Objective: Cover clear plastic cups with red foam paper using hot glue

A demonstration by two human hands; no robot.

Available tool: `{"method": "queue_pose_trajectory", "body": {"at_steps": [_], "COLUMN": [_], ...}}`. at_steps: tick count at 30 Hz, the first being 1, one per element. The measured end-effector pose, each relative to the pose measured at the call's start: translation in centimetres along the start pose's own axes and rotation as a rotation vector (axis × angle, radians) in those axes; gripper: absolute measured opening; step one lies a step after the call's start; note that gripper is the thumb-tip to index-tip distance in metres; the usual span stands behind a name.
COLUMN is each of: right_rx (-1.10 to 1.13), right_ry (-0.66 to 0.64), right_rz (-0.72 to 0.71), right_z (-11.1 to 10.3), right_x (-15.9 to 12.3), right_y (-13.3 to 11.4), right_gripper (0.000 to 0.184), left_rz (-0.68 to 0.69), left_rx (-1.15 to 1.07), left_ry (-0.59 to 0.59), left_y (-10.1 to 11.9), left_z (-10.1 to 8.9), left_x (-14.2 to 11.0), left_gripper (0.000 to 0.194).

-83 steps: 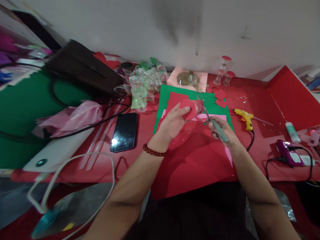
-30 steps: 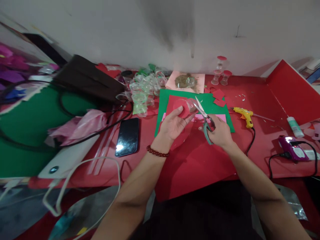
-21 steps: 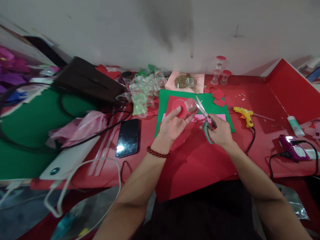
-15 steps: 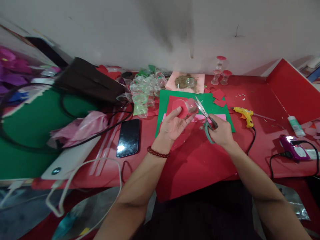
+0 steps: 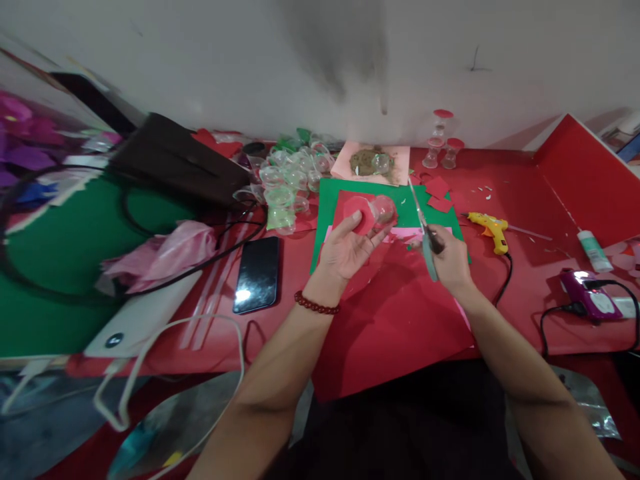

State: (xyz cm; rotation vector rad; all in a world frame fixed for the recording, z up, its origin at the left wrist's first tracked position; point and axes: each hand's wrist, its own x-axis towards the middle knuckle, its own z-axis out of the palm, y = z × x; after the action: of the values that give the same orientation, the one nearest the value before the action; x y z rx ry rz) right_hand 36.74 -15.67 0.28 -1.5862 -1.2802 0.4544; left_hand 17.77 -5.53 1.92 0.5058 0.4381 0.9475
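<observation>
My left hand [image 5: 346,247], with a beaded bracelet at the wrist, holds a small clear plastic cup piece [image 5: 384,208] that has a red paper disc [image 5: 360,212] at its near end. The thumb presses on the red disc and the fingers lie beneath. In my right hand [image 5: 450,263] is a pair of scissors [image 5: 425,227] with grey-green and dark handles, blades pointing up and away, apart from the cup. Below both hands lie a green sheet [image 5: 327,200], a pink strip [image 5: 406,233] and a large red sheet [image 5: 395,327].
Clear cups [image 5: 285,177] are heaped at the back, beside a pink board [image 5: 345,163] with brown material. Joined cups with red discs [image 5: 440,143] stand by the wall. A yellow glue gun [image 5: 493,230] lies right, a phone [image 5: 257,275] left, and a white cable [image 5: 240,347] loops in front.
The scissors have moved right, away from the cup, and turned more upright and edge-on, their blades closer together. My left hand has tipped the cup slightly and otherwise stays in place.
</observation>
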Motion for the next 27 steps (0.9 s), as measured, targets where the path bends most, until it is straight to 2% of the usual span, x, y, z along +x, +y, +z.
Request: {"method": "queue_pose_trajectory", "body": {"at_steps": [3,6,11,14,17,22,27], "right_rx": [0.008,0.079,0.357,0.504,0.557,0.565,0.490], "right_ry": [0.075,0.046,-0.047,-0.121,-0.192,-0.202,-0.283], "right_rz": [-0.041,-0.003,0.222,0.317,0.352,0.365,0.354], "right_z": [-0.3,-0.2,-0.1,-0.6,-1.0,-1.1,-1.2], "right_x": [0.2,0.4,0.8,0.8,0.8,0.7,0.6], "right_y": [-0.1,-0.1,-0.2,-0.7,-1.2,-1.6,-1.2], "right_gripper": [0.055,0.060,0.060,0.061,0.065,0.072,0.064], "left_rz": [0.012,0.024,0.045,0.022,0.016,-0.013,-0.012], "left_rx": [0.038,0.097,0.182,0.217,0.224,0.188,0.121], "left_ry": [-0.025,-0.019,-0.021,-0.032,-0.040,-0.079,-0.002], "left_y": [0.0,-0.1,-0.2,-0.3,-0.3,-0.2,0.0], "left_z": [-0.1,-0.3,-0.3,-0.2,-0.3,-0.4,-0.1], "left_x": [-0.1,-0.2,-0.6,-0.8,-0.7,-0.4,-0.3], "left_gripper": [0.006,0.010,0.051,0.062,0.059,0.051,0.042]}}
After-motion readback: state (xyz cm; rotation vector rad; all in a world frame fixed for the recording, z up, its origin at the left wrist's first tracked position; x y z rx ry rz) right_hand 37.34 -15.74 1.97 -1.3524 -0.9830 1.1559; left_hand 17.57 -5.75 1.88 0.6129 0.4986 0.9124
